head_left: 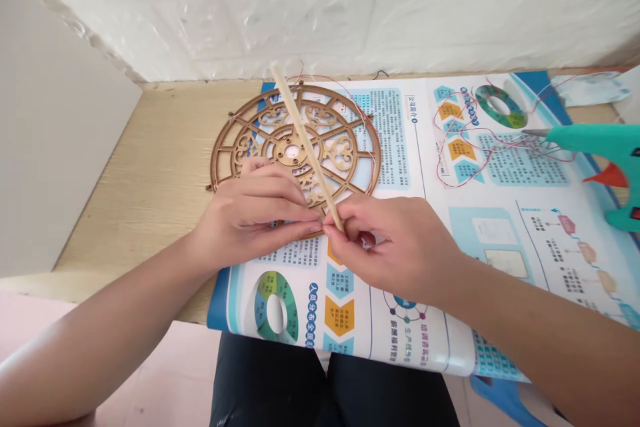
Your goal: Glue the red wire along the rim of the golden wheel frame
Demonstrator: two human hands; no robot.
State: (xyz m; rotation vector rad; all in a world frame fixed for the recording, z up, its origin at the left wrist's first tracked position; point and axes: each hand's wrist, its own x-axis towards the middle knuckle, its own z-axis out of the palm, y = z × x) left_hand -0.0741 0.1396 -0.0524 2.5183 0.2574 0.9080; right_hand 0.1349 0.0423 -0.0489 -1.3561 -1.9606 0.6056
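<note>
Your right hand (393,240) clamps its grip on a straight, pale, wood-coloured stick (311,147) above a round brown scrollwork wheel (278,147); your left hand's (250,213) grip is unclear.

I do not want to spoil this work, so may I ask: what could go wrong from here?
The wooden stick slants over the openwork wheel; if the right hand lets it slip, it might strike the thin scrollwork.

Loose red wire lies in loops close to the nozzle of the glue gun; it could snag, or suffer if the tip is hot, which I cannot see.

The printed sheet overhangs the table; a tug might shift the wheel.
</note>
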